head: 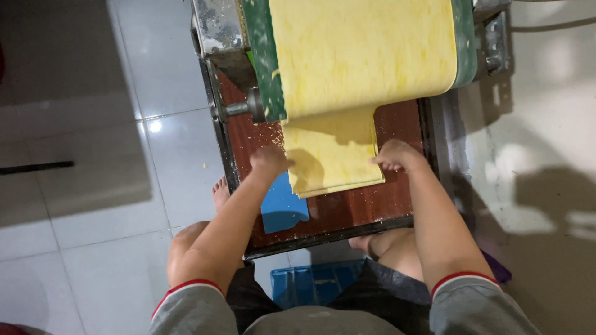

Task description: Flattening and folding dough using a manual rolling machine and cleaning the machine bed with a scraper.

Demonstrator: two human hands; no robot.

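Dough sheet, pale yellow, soft and matte, hangs off the green belt above my fingers and lies folded in a few layers on the brown desk between my hands; more is left on the belt. Left hand and right hand press loosely on the stack's edges, gripping nothing I can see; blue scraper just below my left fingers

One head-worn camera looks steeply down, close over the wooden board and tiled floor.

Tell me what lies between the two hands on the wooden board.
In the head view, the folded stack of yellow dough sheet lies between the left hand and the right hand; both touch its edges.
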